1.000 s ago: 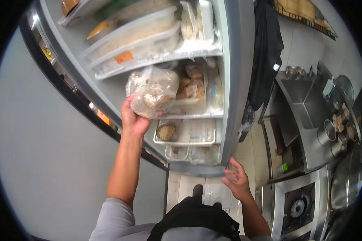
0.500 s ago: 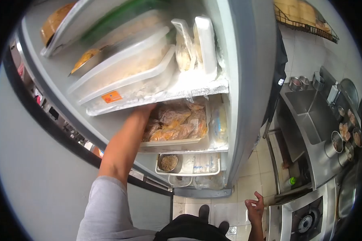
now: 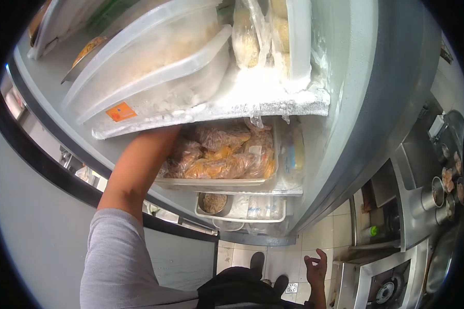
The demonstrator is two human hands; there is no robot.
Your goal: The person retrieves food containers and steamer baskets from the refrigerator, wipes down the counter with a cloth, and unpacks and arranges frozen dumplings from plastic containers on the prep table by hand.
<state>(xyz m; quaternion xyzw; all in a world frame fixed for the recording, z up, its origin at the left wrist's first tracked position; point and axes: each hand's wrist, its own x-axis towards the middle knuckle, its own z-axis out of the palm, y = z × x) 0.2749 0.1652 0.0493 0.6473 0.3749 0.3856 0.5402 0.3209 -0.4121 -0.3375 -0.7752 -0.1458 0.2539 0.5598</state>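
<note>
My left forearm [image 3: 142, 162] reaches into the middle level of an upright freezer, and the hand disappears behind the frosted shelf edge [image 3: 211, 112]. Its fingers are hidden. Beside that wrist is a clear plastic bin [image 3: 216, 182] filled with plastic-wrapped bundles of orange and brownish food [image 3: 219, 162], probably frozen; their exact kind is unclear. Low on the right, over the floor, my right hand [image 3: 316, 268] is empty, its fingers loosely bent and apart.
Above stand frosty white tubs [image 3: 154, 67] and bagged food [image 3: 246, 44]. A lower basket [image 3: 242, 219] holds a metal bowl of crumbly food [image 3: 213, 202]. The freezer door [image 3: 41, 206] hangs at left. A gas stove [image 3: 384, 288] and steel counter [image 3: 415, 216] with metal containers lie to the right.
The view has moved closer to the freezer, and my left arm reaches further in, its wrist now behind the shelf edge. My right hand stays low and empty.
</note>
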